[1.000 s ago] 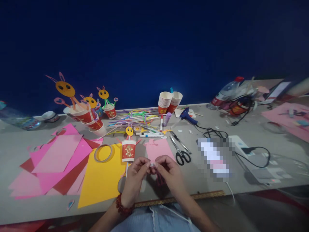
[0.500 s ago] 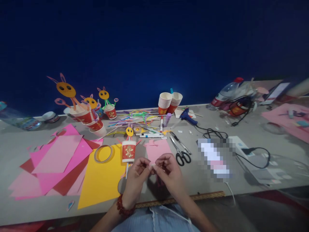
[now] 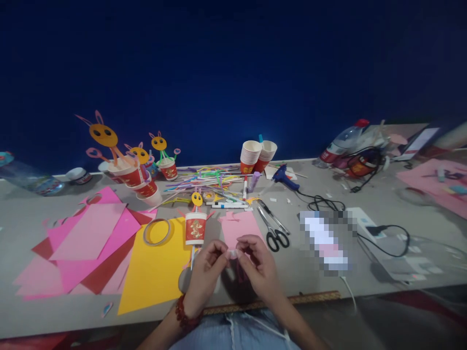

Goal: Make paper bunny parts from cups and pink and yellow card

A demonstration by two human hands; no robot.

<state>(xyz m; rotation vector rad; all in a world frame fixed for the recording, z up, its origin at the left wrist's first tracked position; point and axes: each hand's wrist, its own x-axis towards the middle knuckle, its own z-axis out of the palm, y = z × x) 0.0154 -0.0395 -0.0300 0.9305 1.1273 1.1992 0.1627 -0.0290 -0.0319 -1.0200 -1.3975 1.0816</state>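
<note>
Between the fingertips of both hands is a small pale pink-and-white piece (image 3: 232,254), perhaps paper; its exact kind is too small to tell. My left hand (image 3: 209,266), with a red bead bracelet at the wrist, pinches its left end. My right hand (image 3: 257,265) pinches the right end. Just beyond the fingers lies a pink paper sheet (image 3: 242,226) with a cut scrap on top. Left of the hands stands a red paper cup (image 3: 195,228) with a yellow face figure on a straw. Black-handled scissors (image 3: 277,239) lie to the right.
Yellow paper (image 3: 146,277) bears a tape roll (image 3: 156,243); pink and red sheets (image 3: 87,233) lie further left. Behind are loose straws (image 3: 207,179), stacked cups (image 3: 250,158) and a blue glue gun (image 3: 285,178) with its cable. A phone with a blurred screen (image 3: 324,240) lies right.
The fingertips have drawn slightly apart, so more of the small pale piece shows between them. Both hands stay in nearly the same place, and the view has shifted slightly.
</note>
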